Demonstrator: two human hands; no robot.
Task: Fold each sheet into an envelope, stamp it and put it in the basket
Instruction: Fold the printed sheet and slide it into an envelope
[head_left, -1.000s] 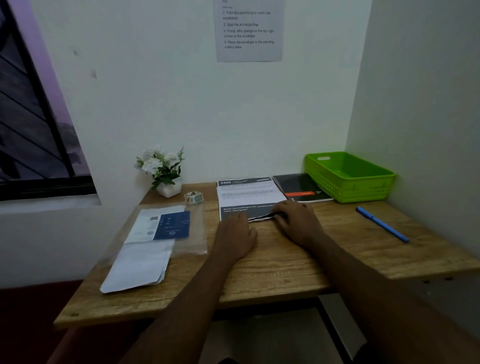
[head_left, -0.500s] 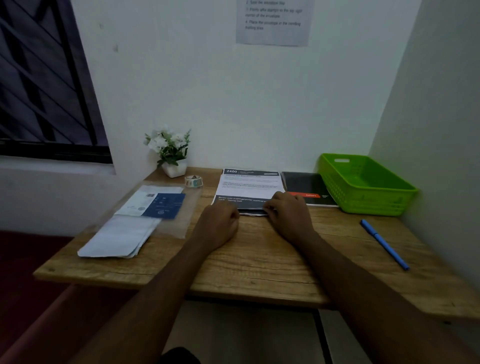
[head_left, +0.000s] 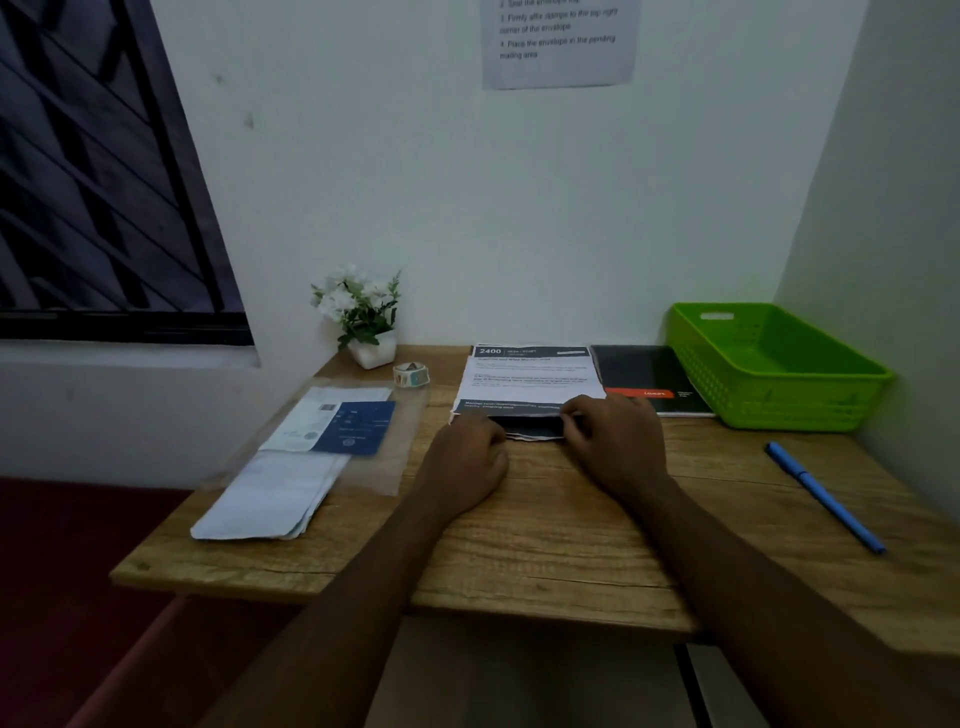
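A stack of printed sheets (head_left: 527, 379) lies at the back middle of the wooden desk (head_left: 545, 545). The top sheet's near edge is raised a little, with a dark gap under it. My right hand (head_left: 613, 441) pinches that edge at its near right corner. My left hand (head_left: 467, 457) has curled fingers at the near left corner of the same edge. A green basket (head_left: 748, 400) stands empty at the back right. A small roll of stamps (head_left: 411, 374) sits left of the sheets. White envelopes (head_left: 270, 499) lie at the left.
A clear plastic sleeve with a blue card (head_left: 353, 426) partly covers the envelopes. A black notebook (head_left: 644, 374) lies between sheets and basket. A blue pen (head_left: 826, 496) lies at the right. A potted plant (head_left: 363, 322) stands by the wall, a notice (head_left: 558, 41) above.
Both hands have closed in on the near edge of the top sheet, which now stands slightly off the stack. The camera has swung a little to the left.
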